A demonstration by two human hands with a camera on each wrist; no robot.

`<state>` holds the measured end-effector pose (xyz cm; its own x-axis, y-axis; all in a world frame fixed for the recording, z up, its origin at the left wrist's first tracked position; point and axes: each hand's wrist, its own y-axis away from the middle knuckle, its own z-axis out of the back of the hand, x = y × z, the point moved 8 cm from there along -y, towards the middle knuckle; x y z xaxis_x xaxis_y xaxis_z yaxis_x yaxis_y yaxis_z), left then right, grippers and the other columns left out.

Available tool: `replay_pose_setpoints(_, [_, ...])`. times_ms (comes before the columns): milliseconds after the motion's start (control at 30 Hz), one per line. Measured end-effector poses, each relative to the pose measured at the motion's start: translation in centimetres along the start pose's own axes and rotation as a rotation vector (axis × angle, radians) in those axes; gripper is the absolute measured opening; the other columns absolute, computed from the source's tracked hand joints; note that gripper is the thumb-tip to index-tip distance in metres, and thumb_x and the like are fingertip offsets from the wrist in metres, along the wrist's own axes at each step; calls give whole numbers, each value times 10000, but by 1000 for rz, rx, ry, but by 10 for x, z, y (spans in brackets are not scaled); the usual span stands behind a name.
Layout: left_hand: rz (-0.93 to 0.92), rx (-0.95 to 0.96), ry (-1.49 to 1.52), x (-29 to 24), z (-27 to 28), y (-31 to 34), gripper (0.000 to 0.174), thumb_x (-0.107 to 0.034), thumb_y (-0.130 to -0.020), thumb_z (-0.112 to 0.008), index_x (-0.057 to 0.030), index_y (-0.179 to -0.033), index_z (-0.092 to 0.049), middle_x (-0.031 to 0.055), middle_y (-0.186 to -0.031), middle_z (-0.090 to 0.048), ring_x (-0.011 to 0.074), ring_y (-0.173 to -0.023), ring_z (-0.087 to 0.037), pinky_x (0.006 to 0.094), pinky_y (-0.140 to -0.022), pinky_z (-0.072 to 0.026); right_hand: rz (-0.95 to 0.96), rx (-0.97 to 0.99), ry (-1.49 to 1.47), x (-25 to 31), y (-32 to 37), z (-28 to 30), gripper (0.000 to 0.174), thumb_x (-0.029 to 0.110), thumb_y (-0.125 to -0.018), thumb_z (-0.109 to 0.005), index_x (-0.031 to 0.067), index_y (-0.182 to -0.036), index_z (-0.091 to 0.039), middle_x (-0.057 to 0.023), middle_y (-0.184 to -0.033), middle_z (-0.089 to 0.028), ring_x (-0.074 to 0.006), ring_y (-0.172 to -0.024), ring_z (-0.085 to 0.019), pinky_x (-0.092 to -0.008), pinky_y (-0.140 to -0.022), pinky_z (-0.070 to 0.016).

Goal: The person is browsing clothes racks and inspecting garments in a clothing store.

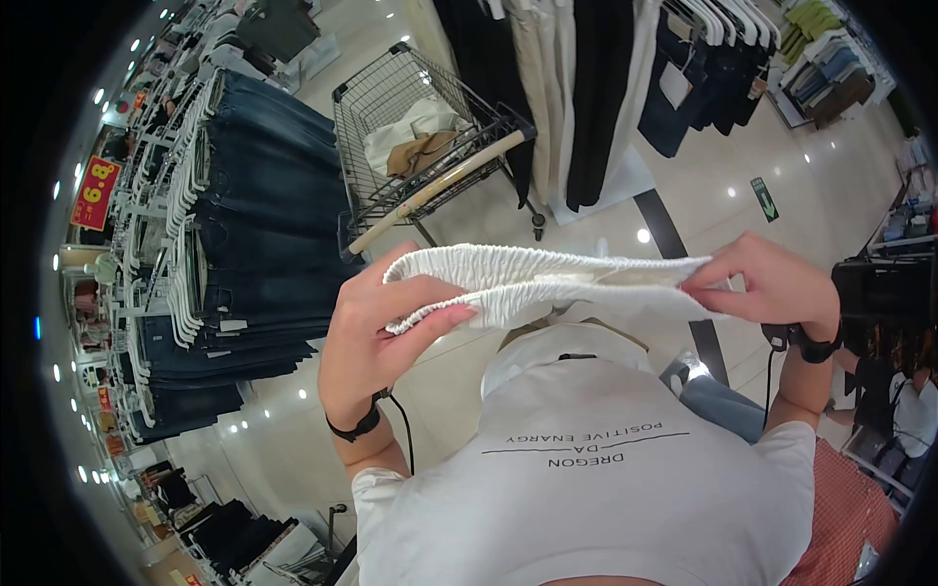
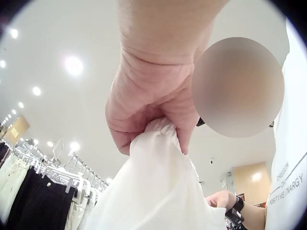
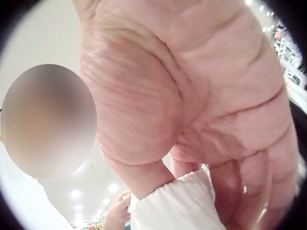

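A white garment with a gathered elastic waistband (image 1: 518, 269) is stretched between both hands in front of the chest, its opening facing up. At the waistband's left end, my left hand (image 1: 366, 327) grips it, with a finger inside the opening and the thumb outside. My right hand (image 1: 787, 288) pinches the opposite end. In the left wrist view the left hand (image 2: 153, 91) holds bunched cloth, and the white fabric (image 2: 148, 182) hangs below. The right wrist view shows the right hand's palm (image 3: 192, 96) large, with thumb and finger at the gathered white edge (image 3: 177, 206).
A wire shopping cart (image 1: 430, 127) holding white and brown cloth stands ahead. Dark jeans (image 1: 264, 186) hang on a rack at left. Trousers (image 1: 586, 88) hang ahead to the right. A red checked cloth (image 1: 840, 508) lies at lower right, and another person (image 1: 914, 410) is at far right.
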<state>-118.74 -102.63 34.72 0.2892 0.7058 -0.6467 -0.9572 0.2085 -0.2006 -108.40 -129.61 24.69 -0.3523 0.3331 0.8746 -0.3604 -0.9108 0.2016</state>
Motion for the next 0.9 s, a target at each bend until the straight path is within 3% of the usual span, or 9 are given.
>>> replay_pose_setpoints(100, [29, 14, -35, -13, -16, -7, 138, -74, -813, -815, -10, -929, -776, 103, -794, -654, 217, -696, -621, 311, -617, -473, -157, -85, 27, -24, 15, 5, 204, 141, -933, -666, 12, -1043, -779, -119, -791, -702, -216, -685, -615, -318, -632, -471])
replay_pose_setpoints(167, [15, -11, -112, -18, -25, -9, 135, -77, -824, -813, -7, -933, -775, 101, -794, -648, 205, -673, -615, 306, -597, -468, -155, -182, 0, -26, 24, 11, 231, 97, -922, -689, 7, -1125, -754, -146, -957, -724, -237, -796, -643, -318, -743, -504])
replay_pose_setpoints(200, [13, -7, -116, -22, -31, -9, 135, -77, -824, -813, -7, -933, -775, 101, -794, -648, 205, -673, -615, 306, -597, -468, -153, -186, -4, -28, 29, 9, 231, 97, -922, -689, 7, -1125, -754, -146, -957, -724, -237, -796, -643, -318, -743, -504])
replay_pose_setpoints(267, [5, -46, -163, -29, -38, -9, 136, -86, -838, -811, -9, -945, -778, 96, -797, -643, 192, -650, -608, 302, -570, -457, -97, -228, 56, -26, 39, 9, 295, 69, -945, -642, 23, -1231, -700, -143, -1025, -689, -238, -854, -618, -331, -774, -487])
replay_pose_setpoints(467, [21, -10, -252, -50, -60, -6, 124, -96, -884, -772, -22, -982, -788, 103, -789, -624, 208, -609, -574, 316, -544, -441, 68, -462, 151, -57, 63, 2, 333, -8, -982, -501, 27, -1272, -661, -144, -1073, -662, -312, -909, -620, -365, -850, -487])
replay_pose_setpoints(600, [154, 87, -267, -47, -70, -6, 151, -108, -945, -694, -29, -1030, -791, 117, -771, -606, 219, -594, -558, 335, -544, -436, -28, -523, 94, -49, 76, 5, 331, 10, -975, -528, 22, -1282, -653, -127, -1043, -640, -282, -881, -605, -352, -812, -491])
replay_pose_setpoints(667, [296, 151, -159, -37, -82, -3, 222, -128, -994, -629, -27, -1113, -786, 93, -797, -623, 128, -608, -473, 285, -538, -367, -129, -529, -12, -48, 83, 1, 361, 20, -952, -561, 12, -1307, -629, -117, -1060, -618, -247, -858, -583, -339, -772, -489])
replay_pose_setpoints(800, [307, 226, -159, -32, -92, 3, 231, -137, -1013, -611, -32, -1119, -787, 78, -816, -634, 101, -609, -445, 275, -535, -327, -52, -553, -2, -44, 92, -12, 399, 29, -927, -588, -2, -1324, -607, -108, -1096, -606, -224, -832, -563, -328, -743, -484])
replay_pose_setpoints(900, [444, 356, -117, -24, -97, 6, 240, -139, -1010, -616, -42, -1157, -779, 77, -864, -671, 110, -641, -486, 259, -582, -385, -25, -594, -28, -42, 99, -16, 430, 16, -911, -584, -6, -1340, -589, -106, -1126, -594, -228, -831, -564, -337, -741, -481])
